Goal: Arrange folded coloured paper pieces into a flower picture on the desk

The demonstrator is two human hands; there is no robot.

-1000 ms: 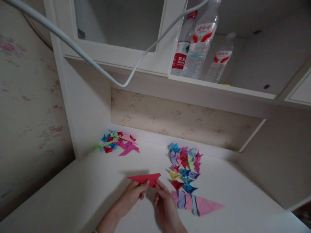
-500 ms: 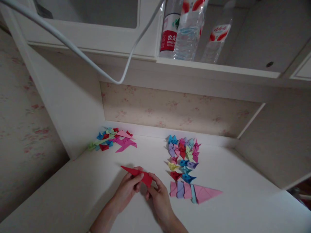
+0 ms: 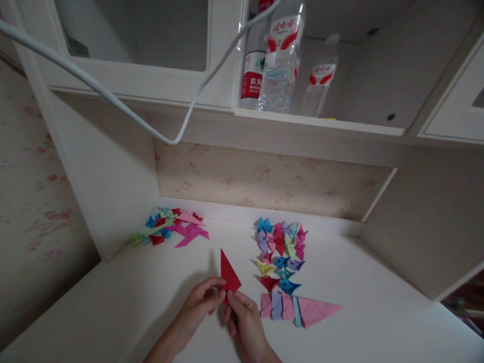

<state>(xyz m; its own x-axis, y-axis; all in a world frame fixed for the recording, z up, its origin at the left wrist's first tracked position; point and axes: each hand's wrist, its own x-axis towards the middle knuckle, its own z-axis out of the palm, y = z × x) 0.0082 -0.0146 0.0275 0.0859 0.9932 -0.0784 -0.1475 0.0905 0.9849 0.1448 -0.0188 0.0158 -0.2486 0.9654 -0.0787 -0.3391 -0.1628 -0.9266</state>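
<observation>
Red and swung point-up now, no longer sideways! Pinching the folded paper (image 3: 230, 276) with left hand (image 3: 198, 304) and right hand (image 3: 247, 320), lower end between both, over the bench (image 3: 336, 275), lower centre of the frame.

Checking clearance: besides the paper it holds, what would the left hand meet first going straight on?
Most likely the right hand: the left hand points towards its fingers, close by at the lower end of the red paper. Depth is unclear, so it might pass just over or under.
</observation>
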